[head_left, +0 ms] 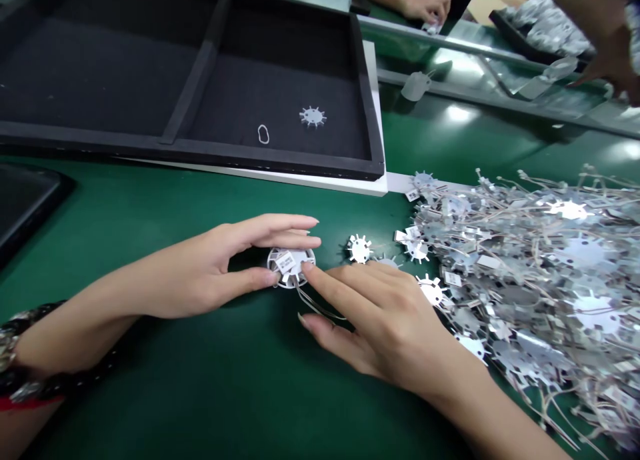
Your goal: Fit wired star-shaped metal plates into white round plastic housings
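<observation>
A small round white housing [271, 257] rests on the green table between my hands. Inside its rim sits a silvery metal disc with a white printed label [286, 263], and thin pale wires [315, 305] run out of it towards my right hand. My left hand [240, 263] steadies the housing, thumb at its left side and fingers along its far edge. The index fingertip of my right hand [373, 317] presses on the disc's right part. The right thumb is held apart, below the wires; the other right fingers are stretched out and partly hidden.
To the right spreads a large heap of toothed metal discs with wires [540, 280]. One loose toothed disc [359, 249] lies nearer. Behind, a black divided tray [280, 155] holds another toothed disc [313, 117] and a small white ring [263, 135]. Across the bench are other people's hands [427, 9].
</observation>
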### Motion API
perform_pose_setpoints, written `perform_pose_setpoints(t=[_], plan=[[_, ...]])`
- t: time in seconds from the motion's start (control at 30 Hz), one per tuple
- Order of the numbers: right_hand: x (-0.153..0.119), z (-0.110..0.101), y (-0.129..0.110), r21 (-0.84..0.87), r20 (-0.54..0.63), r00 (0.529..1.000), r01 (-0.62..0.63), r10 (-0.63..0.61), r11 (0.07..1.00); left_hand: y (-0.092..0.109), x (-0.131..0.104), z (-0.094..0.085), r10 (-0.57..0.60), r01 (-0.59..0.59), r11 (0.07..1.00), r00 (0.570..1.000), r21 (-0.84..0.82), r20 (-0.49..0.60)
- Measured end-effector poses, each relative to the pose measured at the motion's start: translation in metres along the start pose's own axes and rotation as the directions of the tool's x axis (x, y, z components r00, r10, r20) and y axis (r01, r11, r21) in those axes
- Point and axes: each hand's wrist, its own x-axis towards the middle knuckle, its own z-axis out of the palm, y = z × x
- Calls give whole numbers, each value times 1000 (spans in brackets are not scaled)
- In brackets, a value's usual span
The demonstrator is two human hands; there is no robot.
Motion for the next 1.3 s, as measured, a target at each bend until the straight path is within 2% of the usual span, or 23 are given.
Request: perform_pose_setpoints(t=[0.3,0.77,1.3], plan=[[-1,4,-3,0,-32,999,-16,16,1000,-1,0,1,-3,3,1000,1000,-21,26],[-2,2,-1,-19,-61,998,-35,34,999,2,2,0,-124,124,992,992,21,-19],[-1,3,-4,-84,-57,996,-75,71,994,-3,5,2,-68,73,996,995,56,-78]])
